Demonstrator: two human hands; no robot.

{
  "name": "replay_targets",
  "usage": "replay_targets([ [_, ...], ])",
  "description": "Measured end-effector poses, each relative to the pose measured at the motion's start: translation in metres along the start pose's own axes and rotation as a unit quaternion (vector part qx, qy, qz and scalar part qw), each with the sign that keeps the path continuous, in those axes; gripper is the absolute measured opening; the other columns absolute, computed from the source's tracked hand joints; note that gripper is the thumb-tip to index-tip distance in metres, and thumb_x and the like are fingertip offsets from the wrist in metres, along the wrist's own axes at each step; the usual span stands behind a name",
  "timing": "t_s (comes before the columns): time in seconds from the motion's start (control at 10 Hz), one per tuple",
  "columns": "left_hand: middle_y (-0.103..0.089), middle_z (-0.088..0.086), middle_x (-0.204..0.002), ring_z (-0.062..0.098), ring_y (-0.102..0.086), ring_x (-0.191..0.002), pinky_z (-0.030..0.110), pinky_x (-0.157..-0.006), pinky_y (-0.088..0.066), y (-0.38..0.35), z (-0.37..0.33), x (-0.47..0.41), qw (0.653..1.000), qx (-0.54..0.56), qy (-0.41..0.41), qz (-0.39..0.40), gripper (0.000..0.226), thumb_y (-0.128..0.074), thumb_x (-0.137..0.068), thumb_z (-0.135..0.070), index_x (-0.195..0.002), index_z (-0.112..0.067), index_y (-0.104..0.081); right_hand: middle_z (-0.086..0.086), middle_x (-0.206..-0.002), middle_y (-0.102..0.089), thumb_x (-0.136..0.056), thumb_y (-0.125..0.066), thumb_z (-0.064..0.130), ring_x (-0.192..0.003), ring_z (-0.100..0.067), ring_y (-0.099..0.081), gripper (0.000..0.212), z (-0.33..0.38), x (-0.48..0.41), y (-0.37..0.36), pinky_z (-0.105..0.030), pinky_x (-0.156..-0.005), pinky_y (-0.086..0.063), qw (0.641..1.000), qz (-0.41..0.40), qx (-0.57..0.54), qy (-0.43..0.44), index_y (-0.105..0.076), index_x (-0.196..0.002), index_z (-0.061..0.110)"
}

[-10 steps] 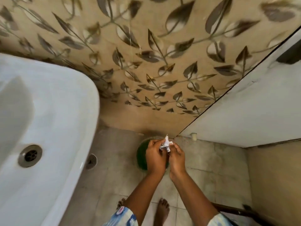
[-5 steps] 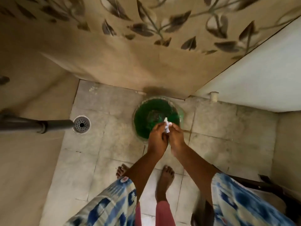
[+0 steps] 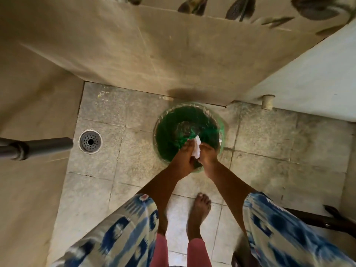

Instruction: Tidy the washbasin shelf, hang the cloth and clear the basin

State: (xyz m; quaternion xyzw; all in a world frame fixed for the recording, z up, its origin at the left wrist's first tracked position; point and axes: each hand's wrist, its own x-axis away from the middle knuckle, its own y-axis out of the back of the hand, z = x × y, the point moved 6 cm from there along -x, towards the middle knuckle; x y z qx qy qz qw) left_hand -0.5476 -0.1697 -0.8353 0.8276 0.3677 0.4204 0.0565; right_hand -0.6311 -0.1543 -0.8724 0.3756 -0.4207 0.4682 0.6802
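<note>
A grey pipe enters from the left edge, its start cut off, ending near the floor drain. Over the green bin, the left hand and right hand are closed together on a white scrap, probably crumpled paper, mostly hidden between the fingers.

The hands cover the near rim of the green bin and most of the white scrap; the frame's left edge crops the grey pipe.
</note>
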Motion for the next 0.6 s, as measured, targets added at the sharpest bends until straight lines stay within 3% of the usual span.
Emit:
replay_targets([
  [0.1, -0.006, 0.016, -0.157, 0.025, -0.004, -0.145, 0.033, -0.119, -0.007, -0.006, 0.014, -0.001, 0.999, -0.034, 0.009, 0.003, 0.055, -0.039, -0.098, -0.01, -0.145, -0.002, -0.011, -0.023, -0.139, -0.049, -0.1, -0.036, 0.023, -0.126, -0.036, -0.048, 0.041, -0.001, -0.001, 0.008, -0.043, -0.11, -0.037, 0.989, 0.004, 0.138, 0.052, -0.045, -0.136, 0.005],
  [0.2, -0.003, 0.013, -0.158, 0.023, 0.0, -0.145, 0.034, -0.118, -0.001, -0.011, 0.024, -0.001, 0.998, -0.059, 0.012, 0.006, 0.054, -0.033, -0.101, -0.019, -0.147, -0.006, -0.009, -0.021, -0.139, -0.049, -0.1, -0.031, 0.036, -0.127, -0.035, -0.047, 0.047, -0.004, 0.001, 0.013, -0.039, -0.107, -0.038, 0.981, 0.027, 0.175, 0.076, -0.045, -0.136, 0.009],
  [0.3, 0.001, 0.015, -0.158, 0.024, 0.003, -0.145, 0.035, -0.117, 0.004, -0.011, 0.027, -0.001, 0.991, -0.136, 0.014, -0.016, 0.055, -0.027, -0.102, -0.027, -0.147, -0.006, -0.004, -0.018, -0.15, -0.036, -0.101, -0.024, 0.036, -0.139, -0.029, -0.033, 0.051, -0.001, 0.006, 0.012, -0.037, -0.114, -0.025, 0.947, 0.045, 0.284, 0.144, -0.033, -0.142, 0.008],
  [0.4, 0.005, 0.016, -0.157, 0.024, 0.007, -0.145, 0.036, -0.116, 0.006, -0.01, 0.028, 0.001, 0.979, -0.202, 0.019, -0.035, 0.057, -0.022, -0.101, -0.031, -0.146, -0.004, 0.002, -0.013, -0.159, -0.002, -0.102, -0.016, 0.032, -0.147, -0.021, 0.004, 0.053, -0.009, 0.004, 0.008, -0.032, -0.118, 0.005, 0.852, 0.051, 0.475, 0.215, -0.005, -0.147, 0.006],
  [0.5, 0.009, 0.017, -0.157, 0.025, 0.01, -0.145, 0.037, -0.117, 0.007, -0.009, 0.026, 0.007, 0.971, -0.235, 0.024, -0.042, 0.059, -0.021, -0.101, -0.031, -0.145, -0.004, 0.006, -0.014, -0.157, 0.016, -0.101, -0.014, 0.036, -0.145, -0.022, 0.018, 0.059, -0.014, 0.01, 0.009, -0.03, -0.115, 0.013, 0.787, 0.022, 0.562, 0.255, 0.01, -0.145, 0.005],
  [0.6, 0.011, 0.017, -0.157, 0.026, 0.011, -0.144, 0.037, -0.117, 0.007, -0.009, 0.028, 0.012, 0.962, -0.266, 0.018, -0.06, 0.06, -0.022, -0.1, -0.03, -0.145, -0.003, 0.007, -0.015, -0.156, 0.021, -0.099, -0.013, 0.04, -0.142, -0.022, 0.024, 0.063, -0.018, 0.015, 0.012, -0.032, -0.115, 0.015, 0.744, -0.011, 0.605, 0.284, 0.018, -0.143, 0.005],
])
